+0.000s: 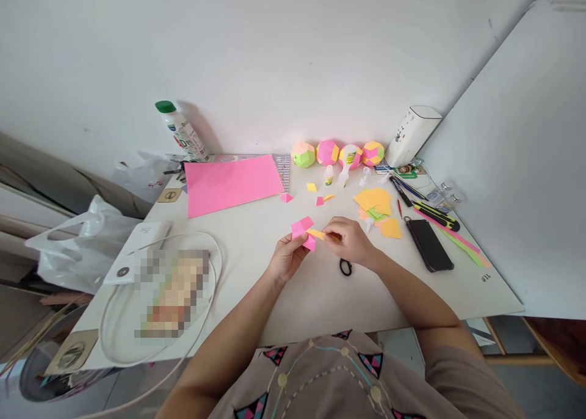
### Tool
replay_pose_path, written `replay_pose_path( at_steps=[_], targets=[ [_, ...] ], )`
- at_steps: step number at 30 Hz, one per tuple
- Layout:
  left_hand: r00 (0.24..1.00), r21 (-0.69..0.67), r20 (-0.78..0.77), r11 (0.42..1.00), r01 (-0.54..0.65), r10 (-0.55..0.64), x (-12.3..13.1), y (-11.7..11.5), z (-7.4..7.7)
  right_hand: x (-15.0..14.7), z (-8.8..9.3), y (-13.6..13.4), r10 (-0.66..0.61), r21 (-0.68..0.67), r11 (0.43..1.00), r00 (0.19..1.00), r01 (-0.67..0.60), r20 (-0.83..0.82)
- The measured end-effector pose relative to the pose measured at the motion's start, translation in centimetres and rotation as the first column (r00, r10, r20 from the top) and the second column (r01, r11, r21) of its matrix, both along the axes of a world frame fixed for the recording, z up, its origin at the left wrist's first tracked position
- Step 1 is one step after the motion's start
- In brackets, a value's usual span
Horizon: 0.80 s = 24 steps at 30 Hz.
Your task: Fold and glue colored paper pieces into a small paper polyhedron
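My left hand (288,254) pinches a folded pink paper piece (300,226) made of several joined flat faces. My right hand (351,239) is closed on a narrow orange paper piece (315,233), whose tip meets the pink paper. Just below my right hand lies a black loop (345,267), perhaps a handle, partly covered by the hand. Beyond my hands are small cut pieces: a pink one (286,198), a yellow one (312,187) and a pink-and-orange pair (320,201).
Multicoloured paper balls (328,153) line the wall, with glue bottles (328,176) before them. A pink sheet (233,184) and green-capped bottle (183,132) stand left. Orange paper squares (375,200), a phone (429,244) and a cutter (437,215) lie right. A white cable (217,284) loops left.
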<state>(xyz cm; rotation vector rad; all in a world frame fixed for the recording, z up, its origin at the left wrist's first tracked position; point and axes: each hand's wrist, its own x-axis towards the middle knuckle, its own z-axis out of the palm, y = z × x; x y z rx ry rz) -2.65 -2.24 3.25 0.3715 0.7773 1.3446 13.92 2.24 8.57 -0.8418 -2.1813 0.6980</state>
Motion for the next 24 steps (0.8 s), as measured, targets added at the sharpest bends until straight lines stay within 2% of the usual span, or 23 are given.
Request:
replay_pose_path(
  at_steps=[3,6,9,11,12,14,16,17,19,21,24],
  targets=[
    [1.000,0.002,-0.004,1.000,0.012,-0.012,-0.1,0.0,0.2,0.5,1.3,0.2,-0.059,-0.268,0.963,0.994,0.033,-0.087],
    [0.999,0.018,-0.010,0.999,0.050,-0.050,-0.1,-0.1,0.2,0.9,2.2,0.2,-0.134,-0.495,0.868,0.980,0.046,-0.145],
    [0.997,0.038,-0.015,0.996,0.081,-0.080,-0.2,-0.2,0.2,0.9,2.5,0.2,-0.150,-0.616,0.788,0.968,-0.006,-0.201],
    [0.995,0.054,-0.017,0.994,0.096,-0.095,-0.2,-0.3,0.1,0.8,2.5,0.1,-0.137,-0.618,0.785,0.963,-0.036,-0.231],
    [0.994,0.065,-0.018,0.992,0.105,-0.104,-0.3,-0.3,0.0,0.7,2.4,0.1,-0.129,-0.591,0.806,0.963,-0.037,-0.237],
    [0.992,0.085,-0.019,0.989,0.123,-0.122,-0.3,-0.4,0.0,0.5,2.0,-0.1,-0.104,-0.464,0.886,0.968,-0.014,-0.227],
    [0.991,0.095,-0.017,0.987,0.134,-0.133,-0.3,-0.4,0.0,0.1,1.5,-0.4,-0.064,-0.256,0.967,0.978,0.012,-0.198],
    [0.991,0.096,-0.013,0.986,0.133,-0.133,-0.2,-0.4,0.0,-0.1,1.2,-0.5,-0.041,-0.142,0.990,0.984,0.016,-0.175],
    [0.992,0.092,0.000,0.987,0.128,-0.129,-0.2,-0.4,0.0,-0.4,0.6,-0.7,-0.008,0.061,0.998,0.994,0.014,-0.110],
    [0.992,0.090,0.014,0.988,0.124,-0.126,-0.1,-0.4,0.1,-0.6,0.1,-0.8,0.005,0.209,0.978,0.999,0.003,-0.036],
    [0.993,0.083,0.025,0.990,0.114,-0.117,-0.1,-0.3,0.0,-0.6,-0.3,-0.8,0.024,0.320,0.947,0.998,-0.039,0.052]
  ],
)
